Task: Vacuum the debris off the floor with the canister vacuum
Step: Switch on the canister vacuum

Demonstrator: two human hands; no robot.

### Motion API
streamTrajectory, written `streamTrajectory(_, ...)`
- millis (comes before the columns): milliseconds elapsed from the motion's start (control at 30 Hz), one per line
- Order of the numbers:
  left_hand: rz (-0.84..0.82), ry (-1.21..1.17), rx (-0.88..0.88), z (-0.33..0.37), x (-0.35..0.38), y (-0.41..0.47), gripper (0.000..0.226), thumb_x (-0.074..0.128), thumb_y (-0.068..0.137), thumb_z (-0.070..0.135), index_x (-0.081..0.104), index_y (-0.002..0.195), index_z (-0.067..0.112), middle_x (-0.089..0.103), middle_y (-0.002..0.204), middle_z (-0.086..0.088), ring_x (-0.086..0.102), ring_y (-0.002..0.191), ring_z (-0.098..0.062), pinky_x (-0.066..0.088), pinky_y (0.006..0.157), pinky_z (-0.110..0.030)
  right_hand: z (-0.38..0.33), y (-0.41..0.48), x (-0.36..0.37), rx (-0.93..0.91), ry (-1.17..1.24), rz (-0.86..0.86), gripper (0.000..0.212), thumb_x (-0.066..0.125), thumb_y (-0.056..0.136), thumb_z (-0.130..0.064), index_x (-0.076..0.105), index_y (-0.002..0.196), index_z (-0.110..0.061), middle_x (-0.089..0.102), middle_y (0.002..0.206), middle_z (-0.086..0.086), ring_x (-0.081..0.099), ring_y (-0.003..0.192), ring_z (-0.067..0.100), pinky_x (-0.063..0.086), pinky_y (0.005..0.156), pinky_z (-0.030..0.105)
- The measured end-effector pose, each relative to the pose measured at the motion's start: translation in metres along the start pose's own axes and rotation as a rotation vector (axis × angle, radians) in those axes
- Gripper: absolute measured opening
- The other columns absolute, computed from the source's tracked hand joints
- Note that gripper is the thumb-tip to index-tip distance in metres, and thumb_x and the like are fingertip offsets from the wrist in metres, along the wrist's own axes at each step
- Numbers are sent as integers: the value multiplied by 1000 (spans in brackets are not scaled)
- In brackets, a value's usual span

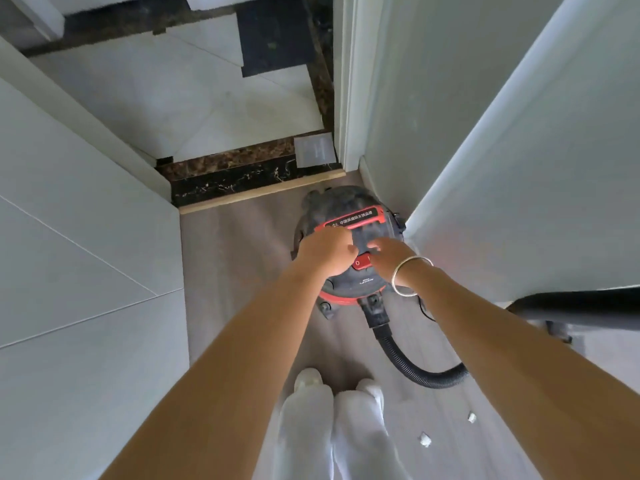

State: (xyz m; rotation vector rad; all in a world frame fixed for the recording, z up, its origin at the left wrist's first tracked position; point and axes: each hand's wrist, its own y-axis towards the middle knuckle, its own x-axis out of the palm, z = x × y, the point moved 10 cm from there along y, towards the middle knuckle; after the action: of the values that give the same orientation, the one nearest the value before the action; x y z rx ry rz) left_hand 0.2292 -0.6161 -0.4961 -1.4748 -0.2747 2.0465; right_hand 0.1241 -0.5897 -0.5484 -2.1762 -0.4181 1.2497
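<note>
Both hands on the canister vacuum (349, 202) in a narrow doorway.

The left hand (325, 252) has its fingers curled down on the lid beside the red-edged handle (356, 218); I cannot tell whether they grip anything. The right hand (389, 256) lays fairly straight fingers just above the red switch (362, 262), gripping nothing. The vacuum stands on the wood floor (235, 271), crowded by the door (519, 168) on its right, with a wall (86, 237) on its left and a dark stone threshold (235, 183) beyond. Its hose (412, 362) loops rightward; white debris (425, 439) lies near the shoes (308, 377).

Left hand (325, 252), right hand (389, 259) outstretched together
</note>
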Motion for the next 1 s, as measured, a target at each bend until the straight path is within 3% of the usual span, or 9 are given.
streamTrajectory(100, -35, 30, 57, -14, 54, 33, 29, 41, 97, 21, 64, 109, 8, 66, 108, -9, 64, 101, -31, 53, 82, -39, 26, 32, 37, -15, -23, 45, 48, 44, 94, -6, 40, 141, -12, 42, 145, 10, 48, 126, 32, 43, 102, 40)
streamTrajectory(167, -47, 78, 150, -14, 83, 43, 32, 43, 97, 17, 56, 126, 13, 59, 127, -9, 59, 115, -30, 52, 90, -44, 40, 41, 55, -20, -91, 55, 57, 43, 91, -3, 32, 145, -15, 31, 152, 5, 39, 134, 30, 40, 106, 45)
streamTrajectory(233, -93, 181, 260, -9, 110, 48, 47, 45, 97, 13, 39, 144, 13, 37, 152, -6, 37, 139, -28, 43, 106, -45, 52, 47, 66, -13, -109, 66, 65, 42, 91, -2, 21, 151, -17, 18, 159, 0, 24, 144, 26, 32, 113, 46)
streamTrajectory(300, -118, 274, 317, -8, 128, 54, 59, 44, 99, 15, 20, 153, 14, 13, 162, -1, 15, 149, -23, 26, 119, -41, 60, 53, 75, -11, -93, 71, 69, 41, 93, -2, 13, 154, -19, 9, 162, -3, 16, 148, 22, 27, 116, 46)
streamTrajectory(367, -139, 328, 330, -8, 143, 61, 64, 42, 100, 18, 10, 155, 15, 3, 164, 0, 6, 151, -22, 15, 121, -37, 66, 57, 86, 0, -71, 36, 71, 40, 94, -2, 8, 155, -19, 2, 162, -3, 11, 149, 19, 24, 118, 44)
streamTrajectory(500, -172, 415, 319, -14, 163, 68, 66, 38, 101, 20, 2, 155, 13, -6, 164, 0, -2, 151, -22, 11, 122, -39, 68, 59, 98, 20, -20, 4, 75, 40, 94, 0, 1, 155, -19, -4, 162, -4, 5, 150, 15, 23, 118, 44)
streamTrajectory(767, -127, 476, 267, -12, 167, 74, 73, 42, 98, 37, 2, 156, 16, -1, 164, 6, -1, 151, -22, 20, 118, -40, 65, 55, 101, 79, -54, -45, 91, 59, 91, -23, -6, 154, -11, -14, 161, 1, 4, 150, 17, 27, 117, 42)
streamTrajectory(933, -135, 452, 265, -9, 163, 76, 69, 44, 99, 31, 8, 155, 17, 4, 164, 5, 5, 150, -22, 19, 119, -41, 69, 53, 98, 105, 11, -41, 77, 47, 96, -13, -2, 155, -13, -10, 162, 0, 10, 150, 20, 28, 117, 41)
streamTrajectory(1000, -102, 412, 271, 0, 149, 75, 66, 47, 98, 29, 16, 154, 16, 10, 163, 2, 11, 149, -24, 23, 117, -42, 75, 50, 92, 160, 136, -24, 69, 44, 96, -7, 9, 155, -11, 8, 161, 4, 21, 147, 24, 27, 117, 40)
